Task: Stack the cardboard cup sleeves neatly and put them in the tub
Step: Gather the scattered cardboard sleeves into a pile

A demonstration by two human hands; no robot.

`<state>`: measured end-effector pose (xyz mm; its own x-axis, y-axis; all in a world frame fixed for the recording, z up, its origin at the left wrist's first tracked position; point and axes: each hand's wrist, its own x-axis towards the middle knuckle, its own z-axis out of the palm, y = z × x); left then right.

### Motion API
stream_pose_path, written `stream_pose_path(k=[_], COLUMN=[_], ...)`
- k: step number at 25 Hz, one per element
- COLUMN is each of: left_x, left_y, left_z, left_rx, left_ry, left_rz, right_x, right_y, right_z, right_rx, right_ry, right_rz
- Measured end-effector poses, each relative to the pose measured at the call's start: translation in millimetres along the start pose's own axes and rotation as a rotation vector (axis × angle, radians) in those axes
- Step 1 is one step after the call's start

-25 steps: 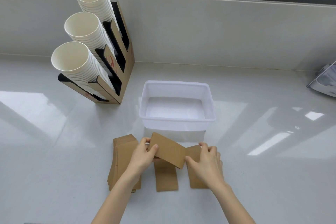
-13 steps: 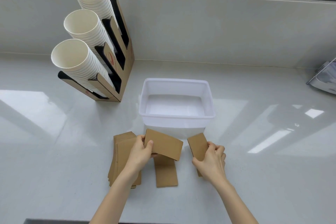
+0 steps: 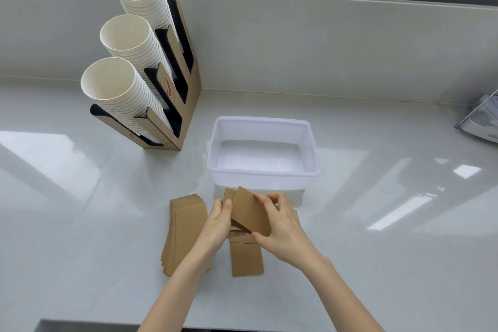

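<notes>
A white plastic tub stands empty at the middle of the counter. Just in front of it, my left hand and my right hand hold two brown cardboard cup sleeves together, one laid over the other, tilted above the counter. A single flat sleeve lies on the counter beneath them. To the left lies a fanned pile of several sleeves, partly hidden by my left forearm.
A cardboard rack with three slanted stacks of white paper cups stands at the back left. A grey-white object sits at the right edge. The glossy white counter meets a low wall under a window.
My right hand has lifted its sleeve from the counter and brought it left onto the sleeve in my left hand. Both hands now meet in front of the tub.
</notes>
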<state>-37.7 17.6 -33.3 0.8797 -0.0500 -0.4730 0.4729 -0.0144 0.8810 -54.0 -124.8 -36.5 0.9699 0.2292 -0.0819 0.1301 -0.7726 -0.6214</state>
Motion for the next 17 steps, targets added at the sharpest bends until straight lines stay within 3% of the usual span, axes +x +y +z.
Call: stream_pose_path(k=[6, 12, 17], left_x=[-1, 4, 5], left_y=[-5, 5, -1], left_z=[-5, -36, -58], left_rx=[0.054, 0.037, 0.042], left_ry=[0.006, 0.235, 0.356], left_rz=[0.084, 0.155, 0.136], right_x=[4, 9, 8], right_y=[-7, 0, -5], right_z=[-1, -1, 34], right_rx=[0.016, 0.289, 0.016], right_ry=[-0.002, 0.063, -0.189], right_rz=[-0.029, 0.171, 0.407])
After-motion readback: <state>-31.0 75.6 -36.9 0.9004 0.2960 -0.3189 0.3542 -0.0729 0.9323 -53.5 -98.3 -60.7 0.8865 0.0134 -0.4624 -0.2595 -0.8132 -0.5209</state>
